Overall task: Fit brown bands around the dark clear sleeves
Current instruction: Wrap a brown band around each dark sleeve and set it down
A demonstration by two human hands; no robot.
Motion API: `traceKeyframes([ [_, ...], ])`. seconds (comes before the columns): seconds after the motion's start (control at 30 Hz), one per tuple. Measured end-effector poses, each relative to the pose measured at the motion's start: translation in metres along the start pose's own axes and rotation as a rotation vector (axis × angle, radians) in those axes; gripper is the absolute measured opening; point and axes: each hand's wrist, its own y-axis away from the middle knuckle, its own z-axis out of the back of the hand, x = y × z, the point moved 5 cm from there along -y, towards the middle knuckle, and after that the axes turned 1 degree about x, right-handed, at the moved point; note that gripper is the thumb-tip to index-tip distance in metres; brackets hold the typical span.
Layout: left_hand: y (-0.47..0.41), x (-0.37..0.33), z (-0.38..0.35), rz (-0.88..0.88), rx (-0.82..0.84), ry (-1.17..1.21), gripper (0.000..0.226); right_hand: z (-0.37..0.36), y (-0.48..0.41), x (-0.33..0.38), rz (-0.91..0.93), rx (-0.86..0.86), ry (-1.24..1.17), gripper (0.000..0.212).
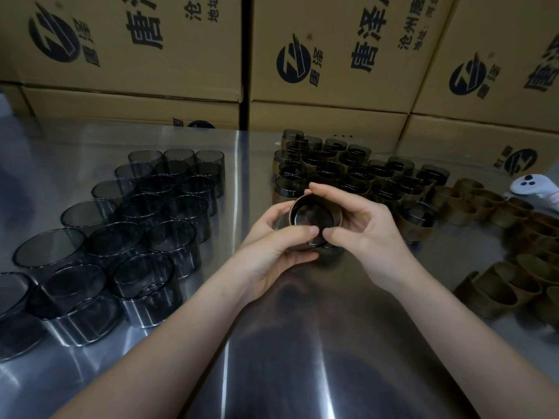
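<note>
Gripping glossy dark clear cylinder sleeve [311,217] just above shiny steel worktop [302,343] in curled left hand [272,252], right hand [372,237] pinching soft thin brown band [292,210] round its rim; may skew or bunch under uneven push, or slip off slick wall into banded sleeves [348,173] just behind.

There is one held sleeve [313,219]. Left of it are roughly twenty bare dark clear sleeves [142,219]. Behind it are about two dozen banded sleeves [357,173] and at least six cardboard boxes [326,40]. Right of it are over a dozen brown bands [484,204] and one white controller [535,189].
</note>
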Motion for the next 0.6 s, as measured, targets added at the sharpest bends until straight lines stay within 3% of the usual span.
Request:
traceKeyframes([
  [0.6, 0.0044, -0.0047, -0.0087, -0.011, 0.014, 0.031, 0.065, 0.0049, -0.0003, -0.0008, 0.020, 0.100, -0.004, 0.066],
])
